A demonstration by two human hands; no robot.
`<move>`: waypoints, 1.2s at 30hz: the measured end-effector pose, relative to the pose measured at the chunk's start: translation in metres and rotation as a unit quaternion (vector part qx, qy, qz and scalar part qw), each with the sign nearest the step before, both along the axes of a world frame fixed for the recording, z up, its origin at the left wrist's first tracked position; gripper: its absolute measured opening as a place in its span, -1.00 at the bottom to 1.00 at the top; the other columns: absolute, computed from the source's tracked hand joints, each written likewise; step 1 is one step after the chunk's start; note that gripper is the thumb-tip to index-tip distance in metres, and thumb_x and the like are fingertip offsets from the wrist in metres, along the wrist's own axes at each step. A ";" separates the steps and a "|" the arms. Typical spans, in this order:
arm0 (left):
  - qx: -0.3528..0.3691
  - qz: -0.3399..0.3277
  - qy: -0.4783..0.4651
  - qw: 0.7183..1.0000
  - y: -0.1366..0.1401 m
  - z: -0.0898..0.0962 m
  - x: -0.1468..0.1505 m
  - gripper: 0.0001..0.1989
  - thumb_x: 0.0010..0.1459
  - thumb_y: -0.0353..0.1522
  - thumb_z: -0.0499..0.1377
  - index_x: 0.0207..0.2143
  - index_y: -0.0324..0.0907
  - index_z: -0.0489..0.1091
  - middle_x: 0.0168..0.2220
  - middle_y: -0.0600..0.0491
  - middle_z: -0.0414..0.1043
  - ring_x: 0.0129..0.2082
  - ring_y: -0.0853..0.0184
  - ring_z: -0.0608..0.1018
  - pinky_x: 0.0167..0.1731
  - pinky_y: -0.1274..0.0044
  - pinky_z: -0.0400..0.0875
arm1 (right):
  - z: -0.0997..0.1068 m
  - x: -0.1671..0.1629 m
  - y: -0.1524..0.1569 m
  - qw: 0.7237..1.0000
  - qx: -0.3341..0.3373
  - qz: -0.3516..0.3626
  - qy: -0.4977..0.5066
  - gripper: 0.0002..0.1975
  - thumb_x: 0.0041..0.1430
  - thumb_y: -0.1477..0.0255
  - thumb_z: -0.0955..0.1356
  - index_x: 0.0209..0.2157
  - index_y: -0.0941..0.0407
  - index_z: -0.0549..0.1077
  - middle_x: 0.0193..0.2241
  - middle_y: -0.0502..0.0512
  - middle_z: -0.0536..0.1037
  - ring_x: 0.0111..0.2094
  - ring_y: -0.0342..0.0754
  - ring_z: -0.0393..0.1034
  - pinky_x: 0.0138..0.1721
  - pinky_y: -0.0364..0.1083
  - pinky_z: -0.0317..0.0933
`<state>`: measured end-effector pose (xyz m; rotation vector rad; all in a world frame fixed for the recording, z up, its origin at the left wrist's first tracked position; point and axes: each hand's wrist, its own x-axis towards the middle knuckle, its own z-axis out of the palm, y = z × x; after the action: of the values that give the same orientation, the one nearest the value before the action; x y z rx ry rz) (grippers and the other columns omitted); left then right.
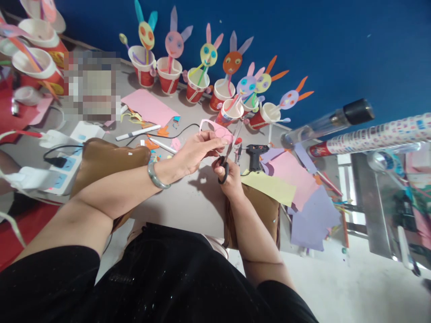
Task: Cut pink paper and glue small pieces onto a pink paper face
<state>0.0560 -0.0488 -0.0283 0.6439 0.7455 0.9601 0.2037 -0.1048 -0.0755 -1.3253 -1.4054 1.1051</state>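
My left hand pinches a piece of pink paper above the table, with a thin cut strip arching up at its left. A pair of scissors with black handles is in my right hand, the blades pointing up and away beside the paper's right edge. Whether the blades touch the paper I cannot tell. Both forearms rest near brown cushions, the left cushion and the right cushion. A small pink scrap lies on the table left of my left hand.
Several red-and-white paper cups with paper rabbit faces line the blue wall. A black glue gun and coloured paper sheets lie at right. Stacked cups extend rightward. A white power strip with cables sits at left.
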 end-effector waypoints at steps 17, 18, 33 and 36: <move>0.037 -0.005 0.016 0.999 -0.001 -0.002 -0.001 -0.65 0.03 -0.35 0.45 -0.55 -0.17 0.31 -0.52 0.19 0.43 -0.45 0.52 0.46 -0.32 0.59 0.38 | 0.000 0.000 -0.001 1.000 0.004 0.001 -0.007 -0.28 -0.09 -0.35 0.44 -0.49 0.07 0.34 -0.53 -0.04 0.40 -0.47 -0.12 0.20 -0.34 -0.06 0.18; 0.041 -0.006 0.017 0.999 -0.001 -0.002 -0.001 -0.65 0.03 -0.35 0.45 -0.55 -0.17 0.30 -0.52 0.18 0.43 -0.44 0.52 0.46 -0.32 0.58 0.38 | 0.001 0.000 -0.001 1.000 0.003 0.001 -0.007 -0.28 -0.09 -0.35 0.44 -0.49 0.08 0.34 -0.52 -0.04 0.40 -0.46 -0.12 0.20 -0.34 -0.06 0.18; 0.099 0.006 0.022 0.995 0.004 -0.009 -0.004 -0.71 0.02 -0.36 0.42 -0.54 -0.17 0.35 -0.55 0.20 0.36 -0.49 0.53 0.42 -0.39 0.59 0.34 | 0.012 -0.001 -0.001 1.000 -0.021 -0.001 -0.016 -0.26 -0.16 -0.37 0.45 -0.54 0.07 0.34 -0.56 -0.02 0.40 -0.48 -0.11 0.20 -0.37 -0.06 0.18; 0.102 0.009 0.022 0.995 0.004 -0.007 -0.005 -0.73 0.03 -0.36 0.43 -0.53 -0.18 0.36 -0.53 0.19 0.39 -0.48 0.53 0.42 -0.38 0.60 0.36 | 0.011 -0.001 0.000 1.000 -0.024 0.002 -0.020 -0.26 -0.16 -0.38 0.44 -0.55 0.07 0.34 -0.56 -0.02 0.40 -0.48 -0.12 0.19 -0.37 -0.06 0.18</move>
<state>0.0509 -0.0445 -0.0353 0.8399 0.6986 1.0493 0.2028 -0.1053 -0.0641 -1.3859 -1.4185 1.1281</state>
